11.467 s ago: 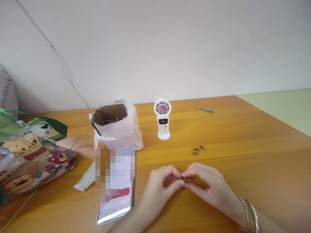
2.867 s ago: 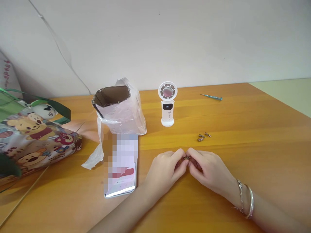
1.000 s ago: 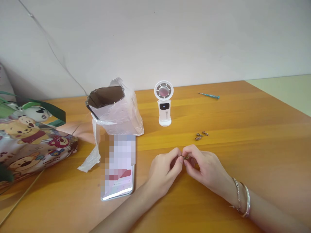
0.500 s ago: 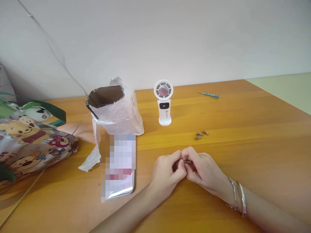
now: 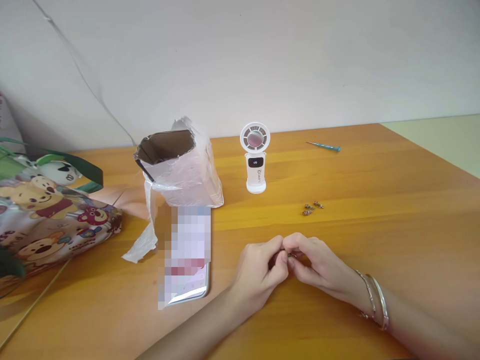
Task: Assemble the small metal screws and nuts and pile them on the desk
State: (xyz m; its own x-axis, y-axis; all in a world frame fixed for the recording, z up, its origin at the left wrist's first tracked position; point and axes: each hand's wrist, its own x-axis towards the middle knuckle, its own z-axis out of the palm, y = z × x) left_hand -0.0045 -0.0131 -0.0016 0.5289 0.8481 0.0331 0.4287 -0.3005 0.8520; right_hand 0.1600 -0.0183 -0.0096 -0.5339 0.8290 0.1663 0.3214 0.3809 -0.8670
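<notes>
My left hand [image 5: 258,267] and my right hand [image 5: 317,260] meet fingertip to fingertip above the wooden table [image 5: 300,325]. Between them they pinch a small metal piece [image 5: 291,255], mostly covered by the fingers. Both hands are closed on it. Just beyond my right hand lie several small metal parts [image 5: 307,212], grouped close together. Two bracelets circle my right wrist.
A white fan [image 5: 256,165] stands upright behind the hands. A teal screwdriver [image 5: 328,147] lies at the back right. To the left are an open cardboard box [image 5: 187,175] in plastic, a phone [image 5: 191,292] and a cartoon-print bag [image 5: 56,215].
My right hand has tilted slightly and shifted a little right. The metal piece shows less between the fingertips. The whole view has moved slightly.
</notes>
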